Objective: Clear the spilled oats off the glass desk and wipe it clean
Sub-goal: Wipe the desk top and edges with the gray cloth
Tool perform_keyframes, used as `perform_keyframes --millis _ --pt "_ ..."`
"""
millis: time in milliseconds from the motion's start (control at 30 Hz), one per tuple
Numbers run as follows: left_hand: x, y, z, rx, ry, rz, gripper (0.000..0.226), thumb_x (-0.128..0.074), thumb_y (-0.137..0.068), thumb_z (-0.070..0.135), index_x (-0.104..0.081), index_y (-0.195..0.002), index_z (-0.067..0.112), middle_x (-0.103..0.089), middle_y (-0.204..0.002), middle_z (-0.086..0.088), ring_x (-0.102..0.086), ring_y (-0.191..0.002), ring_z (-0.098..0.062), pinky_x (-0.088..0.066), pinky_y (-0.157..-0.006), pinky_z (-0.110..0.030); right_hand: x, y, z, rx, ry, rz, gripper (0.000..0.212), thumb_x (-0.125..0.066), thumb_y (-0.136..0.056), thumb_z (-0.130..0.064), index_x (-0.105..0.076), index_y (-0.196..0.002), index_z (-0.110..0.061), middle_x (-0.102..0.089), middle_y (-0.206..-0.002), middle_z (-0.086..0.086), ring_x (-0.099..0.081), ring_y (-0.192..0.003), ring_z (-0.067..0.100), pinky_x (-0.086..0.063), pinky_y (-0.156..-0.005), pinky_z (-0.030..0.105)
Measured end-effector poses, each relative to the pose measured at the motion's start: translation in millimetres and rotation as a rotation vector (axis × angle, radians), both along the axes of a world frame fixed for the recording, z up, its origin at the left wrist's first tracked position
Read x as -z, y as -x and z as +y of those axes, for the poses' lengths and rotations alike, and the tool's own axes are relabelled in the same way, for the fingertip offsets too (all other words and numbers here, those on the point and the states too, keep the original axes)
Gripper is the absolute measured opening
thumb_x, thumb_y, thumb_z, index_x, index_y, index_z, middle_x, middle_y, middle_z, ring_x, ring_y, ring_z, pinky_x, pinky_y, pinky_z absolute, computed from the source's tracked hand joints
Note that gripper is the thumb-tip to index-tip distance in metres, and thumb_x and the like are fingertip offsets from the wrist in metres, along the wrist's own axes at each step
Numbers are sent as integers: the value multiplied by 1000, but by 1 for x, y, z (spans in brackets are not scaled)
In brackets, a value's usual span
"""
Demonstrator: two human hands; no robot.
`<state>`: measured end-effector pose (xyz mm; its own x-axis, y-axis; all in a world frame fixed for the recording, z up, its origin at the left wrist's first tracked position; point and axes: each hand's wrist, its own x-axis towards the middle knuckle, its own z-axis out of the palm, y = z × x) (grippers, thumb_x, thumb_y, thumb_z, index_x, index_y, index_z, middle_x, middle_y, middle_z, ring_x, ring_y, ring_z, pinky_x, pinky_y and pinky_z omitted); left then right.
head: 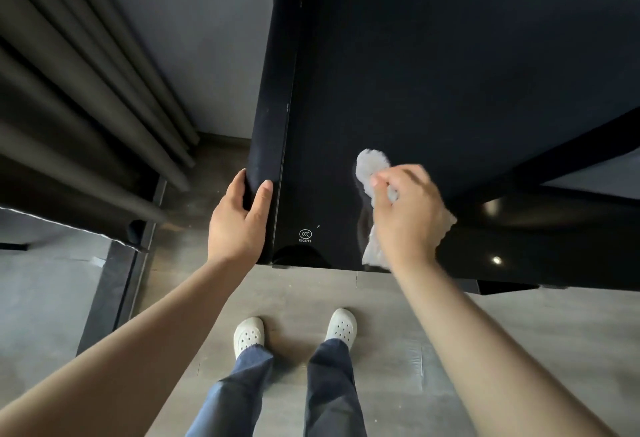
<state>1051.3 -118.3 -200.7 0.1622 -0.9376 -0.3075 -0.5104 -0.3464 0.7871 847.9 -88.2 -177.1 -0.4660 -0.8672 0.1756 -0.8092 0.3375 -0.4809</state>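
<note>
While right hand (407, 214) grips fluffy grey cloth (372, 168) on shiny black glass tabletop (433, 72), left hand (239, 221) holds edge. No oats seen. Best: press flat, rub slow.

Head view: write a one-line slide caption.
Right hand holds a crumpled pale grey cloth on the glossy black glass desk; left hand grips its side edge.

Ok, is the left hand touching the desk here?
Touching. The head view shows the left hand gripping the left edge of the glass desk, thumb on top, fingers down the side.
</note>
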Motion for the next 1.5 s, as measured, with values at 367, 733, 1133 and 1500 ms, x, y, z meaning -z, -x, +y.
perform_keyframes --millis 367,733,1133,1500 --pt "-1 0 0 -7 -22 35 47 -46 -95 49 -47 -137 28 -64 -115 10 -58 -105 -12 -41 -83 -23 -18 9 14 46 -8 -133 11 -63 -88 -24 -73 -85 -20 -65 -98 -8 -62 -83 16 -42 -64 30" --pt "-4 -2 0 10 -54 128 50 -47 -97 45 -40 -143 28 -52 -111 22 -49 -102 -1 -34 -76 -7 -23 -45 105 -281 -66 -247 18 -61 -83 -33 -73 -76 -22 -63 -84 -18 -61 -71 4 -47 -56 23" --pt "-1 -6 0 -4 -81 193 54 -47 -96 49 -37 -146 32 -51 -117 21 -47 -107 0 -33 -90 -16 -6 -81 31 -116 -59 -172 10 -64 -85 -27 -71 -80 -23 -63 -95 -10 -59 -71 15 -44 -58 27" --pt "1 -19 4 -12 -142 360 52 -49 -95 49 -39 -145 36 -50 -123 26 -45 -112 6 -30 -80 0 -41 -49 16 -162 145 -340 9 -65 -86 -21 -73 -83 -17 -67 -89 -9 -62 -85 5 -47 -72 19"
